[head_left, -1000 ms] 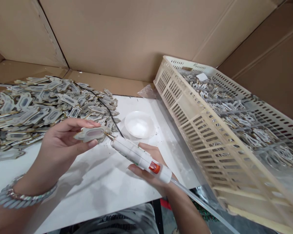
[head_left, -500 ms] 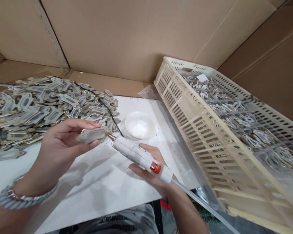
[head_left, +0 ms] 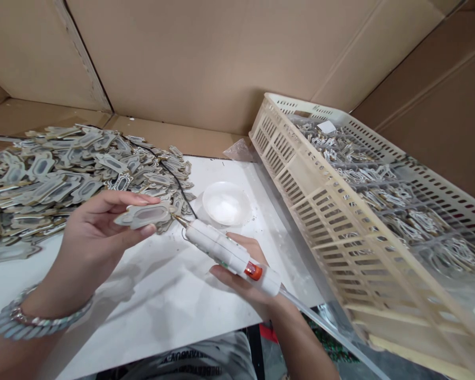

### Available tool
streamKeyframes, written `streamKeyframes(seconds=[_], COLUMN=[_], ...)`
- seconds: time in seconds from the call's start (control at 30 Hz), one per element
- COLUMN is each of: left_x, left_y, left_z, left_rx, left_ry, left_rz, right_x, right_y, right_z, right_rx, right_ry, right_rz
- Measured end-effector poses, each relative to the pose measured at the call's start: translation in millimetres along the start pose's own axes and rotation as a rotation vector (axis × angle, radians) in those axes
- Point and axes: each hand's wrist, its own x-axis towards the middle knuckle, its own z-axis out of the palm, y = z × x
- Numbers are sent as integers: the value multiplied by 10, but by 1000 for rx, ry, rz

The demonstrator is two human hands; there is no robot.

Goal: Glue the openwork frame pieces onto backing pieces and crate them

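My left hand (head_left: 98, 232) pinches a flat grey ornate piece (head_left: 144, 215) between thumb and fingers, held level above the white table (head_left: 174, 295). My right hand (head_left: 245, 274) grips a white pen-shaped tool (head_left: 229, 256) with an orange button and a thin metal tip. The tip sits at the right end of the piece. A clear tube runs from the tool's rear toward the lower right.
A large pile of the same grey pieces (head_left: 59, 169) covers the table's left. A small white dish (head_left: 226, 203) stands behind the tool. A tilted cream plastic crate (head_left: 340, 211) with white pieces fills the right. Cardboard walls (head_left: 206, 58) close off the back.
The held piece and my left hand have shifted slightly left and down; the tool's tip has stayed close to the piece's right end.
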Motion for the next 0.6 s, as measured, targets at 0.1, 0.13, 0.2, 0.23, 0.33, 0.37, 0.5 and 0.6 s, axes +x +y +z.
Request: streamKeyframes(seconds=[0.1, 0.13, 0.2, 0.23, 0.33, 0.37, 0.5, 0.6], left_x=[0, 1, 3, 2, -6, -10, -17, -20], left_y=[16, 22, 32, 33, 18, 5, -50, -46], left_z=[12, 12, 8, 5, 5, 8, 25, 35], left_rx=[-16, -22, -38, -48, -73, -83, -155, -226], left_ry=[20, 23, 26, 19, -48, -80, -126, -68], left_rz=[-24, -31, -50, -56, -102, -126, -248, -358], right_x=[-2, -7, -16, -19, -11, -4, 25, 10], right_y=[-10, -15, -27, -32, -31, -22, 49, 88], right_z=[-3, -3, -3, -3, -11, -14, -14, 13], right_rx=[20, 25, 43, 55, 62, 44, -110, -238], right_ry=[-4, -1, 19, 33, 69, 78, 122, 136], right_rz=[46, 61, 90, 102, 123, 118, 37, 44])
